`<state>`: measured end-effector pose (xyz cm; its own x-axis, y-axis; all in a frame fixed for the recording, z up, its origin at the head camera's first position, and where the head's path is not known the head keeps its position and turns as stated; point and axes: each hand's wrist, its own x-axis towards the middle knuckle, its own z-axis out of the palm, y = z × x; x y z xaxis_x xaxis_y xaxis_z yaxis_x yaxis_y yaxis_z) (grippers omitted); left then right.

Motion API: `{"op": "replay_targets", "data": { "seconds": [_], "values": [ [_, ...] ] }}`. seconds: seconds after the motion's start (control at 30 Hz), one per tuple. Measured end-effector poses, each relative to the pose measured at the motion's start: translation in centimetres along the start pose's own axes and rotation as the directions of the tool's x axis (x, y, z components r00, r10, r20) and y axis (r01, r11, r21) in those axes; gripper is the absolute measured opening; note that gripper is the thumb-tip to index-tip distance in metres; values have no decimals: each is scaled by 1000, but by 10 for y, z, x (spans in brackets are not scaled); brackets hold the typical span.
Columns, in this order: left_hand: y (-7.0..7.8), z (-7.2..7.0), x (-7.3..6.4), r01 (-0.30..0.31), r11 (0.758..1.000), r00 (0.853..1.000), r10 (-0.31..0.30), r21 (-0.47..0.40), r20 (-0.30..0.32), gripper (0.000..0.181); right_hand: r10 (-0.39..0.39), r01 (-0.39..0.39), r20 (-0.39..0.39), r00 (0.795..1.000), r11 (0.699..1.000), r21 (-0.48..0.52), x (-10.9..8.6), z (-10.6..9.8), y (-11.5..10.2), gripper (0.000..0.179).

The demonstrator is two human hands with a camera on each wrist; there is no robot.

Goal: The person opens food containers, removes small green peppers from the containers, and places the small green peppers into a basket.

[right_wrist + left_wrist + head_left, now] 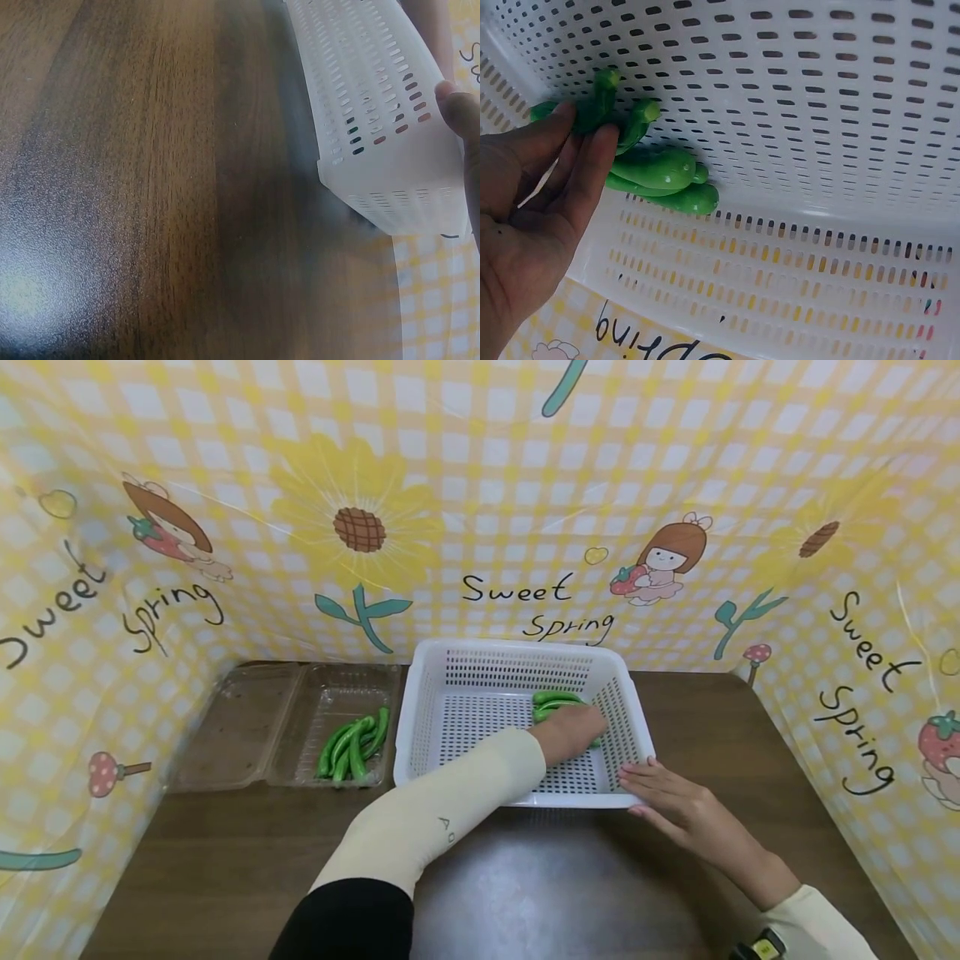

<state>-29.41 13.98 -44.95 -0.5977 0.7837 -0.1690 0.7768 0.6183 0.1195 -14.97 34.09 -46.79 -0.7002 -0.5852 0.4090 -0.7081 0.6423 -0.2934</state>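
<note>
Inside the white perforated plastic basket (465, 797), my left hand (572, 732) reaches down at the right end. Its thumb and fingers pinch a green chili pepper (598, 105) among several others, as the left wrist view shows. More green peppers (660, 169) lie beside those fingertips, against the basket's side; part of the pile is hidden behind the hand. At the basket's near right corner, my right hand (686, 806) rests on the rim with fingers fairly straight. In the right wrist view only part of that hand and its thumb (457, 109) appear, touching the rim.
Left of the basket, an open clear plastic clamshell box (288, 768) holds several green peppers (356, 745), its lid (240, 718) folded out to the left. Both stand on a dark wooden table (517, 885). Yellow checked cloth (480, 502) rises behind and at both sides.
</note>
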Motion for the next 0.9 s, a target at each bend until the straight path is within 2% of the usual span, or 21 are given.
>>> {"op": "replay_targets", "data": {
  "seconds": [0.17,0.47,0.57,0.63,0.73,0.77,0.9],
  "values": [
    [-3,2,0,9,999,1000,-9,31,-6,9,-6,6,1,1000,1000,-2,3,1,-1,54],
    [-10,4,-4,19,995,1000,-21,-93,-22,12,-42,42,-28,999,999,13,4,4,-1,43],
    [-11,-1,-8,3,998,1000,-5,-69,-28,13,-90,92,-68,994,996,18,4,6,-1,38],
    [-10,-10,-13,2,999,999,-5,-51,-44,11,-116,119,-94,989,993,21,5,7,-1,38],
    [-13,-33,-27,1,999,996,-4,-38,-92,14,-127,131,-121,985,991,24,4,8,0,40],
    [-15,-41,-35,7,998,993,-13,-57,-115,17,-125,130,-126,984,991,30,4,8,0,39],
    [-34,-66,-78,42,990,978,-69,-137,-199,28,-113,119,-129,985,992,42,3,7,0,37]
  ]
}}
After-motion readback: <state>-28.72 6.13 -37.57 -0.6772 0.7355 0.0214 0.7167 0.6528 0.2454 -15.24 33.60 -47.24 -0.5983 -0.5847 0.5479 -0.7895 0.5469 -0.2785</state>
